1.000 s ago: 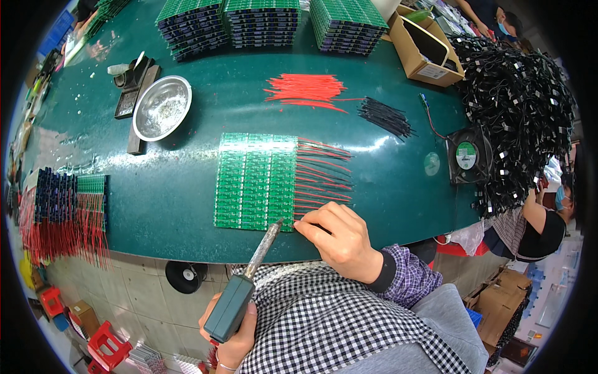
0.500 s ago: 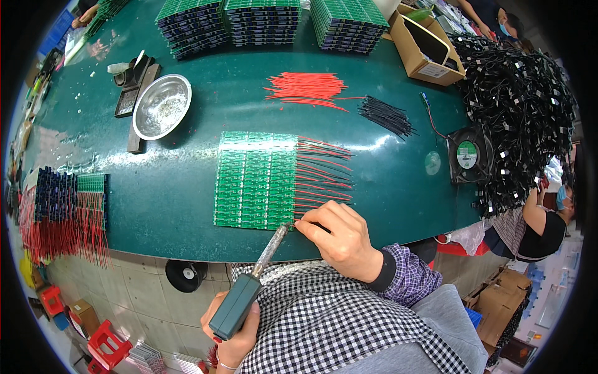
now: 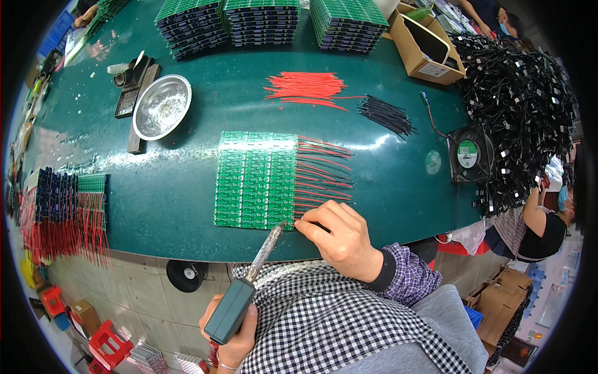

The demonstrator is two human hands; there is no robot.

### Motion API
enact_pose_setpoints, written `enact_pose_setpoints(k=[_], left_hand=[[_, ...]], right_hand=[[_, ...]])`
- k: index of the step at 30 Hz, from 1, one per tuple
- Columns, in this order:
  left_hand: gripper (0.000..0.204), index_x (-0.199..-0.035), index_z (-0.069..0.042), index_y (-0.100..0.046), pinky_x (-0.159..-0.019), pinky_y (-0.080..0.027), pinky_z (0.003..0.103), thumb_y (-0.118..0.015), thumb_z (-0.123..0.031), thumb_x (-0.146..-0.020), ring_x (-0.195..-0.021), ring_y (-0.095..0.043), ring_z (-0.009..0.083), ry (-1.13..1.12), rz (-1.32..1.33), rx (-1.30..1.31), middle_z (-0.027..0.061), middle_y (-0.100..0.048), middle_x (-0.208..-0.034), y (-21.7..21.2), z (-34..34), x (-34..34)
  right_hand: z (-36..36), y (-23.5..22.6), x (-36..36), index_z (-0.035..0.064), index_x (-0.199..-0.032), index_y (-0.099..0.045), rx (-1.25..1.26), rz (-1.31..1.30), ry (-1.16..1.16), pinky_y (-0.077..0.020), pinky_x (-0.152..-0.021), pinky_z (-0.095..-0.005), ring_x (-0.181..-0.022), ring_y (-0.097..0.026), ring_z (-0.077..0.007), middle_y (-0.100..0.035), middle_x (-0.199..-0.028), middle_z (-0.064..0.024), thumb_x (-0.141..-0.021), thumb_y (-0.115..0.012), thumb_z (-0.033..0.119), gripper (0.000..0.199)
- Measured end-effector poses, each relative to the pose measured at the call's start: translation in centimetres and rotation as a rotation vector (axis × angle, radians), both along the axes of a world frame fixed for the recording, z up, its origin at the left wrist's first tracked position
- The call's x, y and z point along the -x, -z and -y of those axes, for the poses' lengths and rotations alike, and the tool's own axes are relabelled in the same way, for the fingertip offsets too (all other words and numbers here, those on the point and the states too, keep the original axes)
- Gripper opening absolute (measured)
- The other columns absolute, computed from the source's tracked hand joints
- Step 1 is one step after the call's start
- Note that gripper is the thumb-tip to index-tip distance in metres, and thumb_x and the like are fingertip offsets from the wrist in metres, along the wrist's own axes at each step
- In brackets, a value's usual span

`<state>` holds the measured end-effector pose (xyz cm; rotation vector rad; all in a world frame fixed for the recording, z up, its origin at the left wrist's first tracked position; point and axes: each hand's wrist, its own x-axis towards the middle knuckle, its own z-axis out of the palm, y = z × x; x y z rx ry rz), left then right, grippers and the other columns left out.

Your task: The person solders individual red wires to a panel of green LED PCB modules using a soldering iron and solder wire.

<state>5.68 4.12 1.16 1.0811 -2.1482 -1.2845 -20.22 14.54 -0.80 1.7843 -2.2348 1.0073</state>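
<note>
A green circuit board panel [image 3: 255,181] lies on the table in front of me. Red and black wires [image 3: 324,168] stick out in a row from its right edge. My left hand [image 3: 230,327] is wrapped round the dark green handle of a soldering iron [image 3: 265,252], whose tip points at the panel's lower right corner. Beside that corner, my right hand [image 3: 341,240] pinches a wire end against the edge; most of that wire is hidden by the fingers.
Loose red wires [image 3: 305,87] and black wires [image 3: 386,115] lie beyond the panel. A metal bowl [image 3: 162,107] stands left, near finished wired boards [image 3: 68,212]. Stacked panels [image 3: 261,25] line the back. A fan [image 3: 468,154] and heaped black cables [image 3: 520,106] sit right; other people work nearby.
The soldering iron has shifted slightly left and up, its tip now a little farther from the right fingers. My right hand stays in place.
</note>
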Motion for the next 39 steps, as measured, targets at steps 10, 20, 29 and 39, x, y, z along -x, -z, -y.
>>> enact_pose_setpoints(k=[10, 20, 29, 39], left_hand=[[0.017, -0.085, 0.005, -0.069, -0.056, -0.050, 0.034, -0.076, 0.001, -0.070, -0.064, -0.065, 0.0248, 0.028, -0.024, 0.035, 0.0144, -0.067, -0.080, -0.7, 0.2, 1.1], [0.017, -0.086, 0.005, -0.069, -0.056, -0.050, 0.034, -0.076, 0.001, -0.071, -0.063, -0.065, 0.0261, 0.110, 0.036, 0.102, 0.0145, -0.067, -0.079, -1.1, 0.5, 1.3], [0.016, -0.086, 0.005, -0.068, -0.056, -0.049, 0.034, -0.076, 0.000, -0.072, -0.064, -0.064, 0.0255, -0.020, -0.028, 0.000, 0.0149, -0.066, -0.079, 0.2, -0.1, 0.2], [0.016, -0.086, 0.005, -0.068, -0.056, -0.048, 0.033, -0.077, -0.001, -0.073, -0.063, -0.063, 0.0236, -0.019, -0.023, -0.013, 0.0138, -0.065, -0.078, -0.1, 0.1, 0.4]], right_hand=[[0.1, 0.1, -0.1, 0.0019, -0.093, -0.069, 0.005, -0.002, 0.006, -0.0449, -0.063, -0.0305, -0.078, -0.060, -0.0181, -0.062, -0.087, -0.0042, -0.073, -0.068, 0.005, 0.020], [-0.1, 0.2, -0.2, 0.0016, -0.094, -0.069, 0.004, 0.000, 0.006, -0.0445, -0.063, -0.0307, -0.077, -0.059, -0.0181, -0.062, -0.087, -0.0042, -0.074, -0.067, 0.005, 0.021], [0.2, -0.1, -0.1, 0.0018, -0.088, -0.072, 0.020, 0.018, 0.029, -0.0459, -0.060, -0.0311, -0.072, -0.061, -0.0187, -0.065, -0.084, -0.0048, -0.069, -0.072, 0.003, 0.020], [0.1, 0.1, -0.3, 0.0020, -0.089, -0.073, 0.022, 0.011, 0.038, -0.0457, -0.060, -0.0314, -0.072, -0.061, -0.0185, -0.065, -0.084, -0.0044, -0.068, -0.073, 0.002, 0.020]])
